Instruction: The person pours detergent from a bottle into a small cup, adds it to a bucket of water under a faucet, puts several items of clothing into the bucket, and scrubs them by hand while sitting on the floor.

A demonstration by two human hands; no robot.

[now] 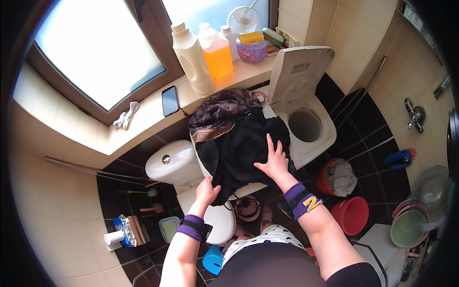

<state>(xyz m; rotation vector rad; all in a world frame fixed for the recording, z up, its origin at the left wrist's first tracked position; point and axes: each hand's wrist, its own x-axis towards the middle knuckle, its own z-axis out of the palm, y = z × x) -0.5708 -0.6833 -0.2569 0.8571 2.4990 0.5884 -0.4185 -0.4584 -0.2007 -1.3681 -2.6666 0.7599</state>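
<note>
A black garment lies spread over the top of a white twin-tub washing machine. My left hand is closed on the garment's near left edge. On the cloth's right part rests my right hand, its fingers spread and nothing gripped. Behind the black garment sits a bunched brown and black patterned cloth. To the right, the machine's round spin tub is uncovered, with its lid raised against the ledge. Purple bands circle both my wrists.
On the window ledge stand a beige bottle, an orange liquid jug, a small fan and a phone. A toilet is at the left. Red buckets, one holding grey cloth, stand at the right.
</note>
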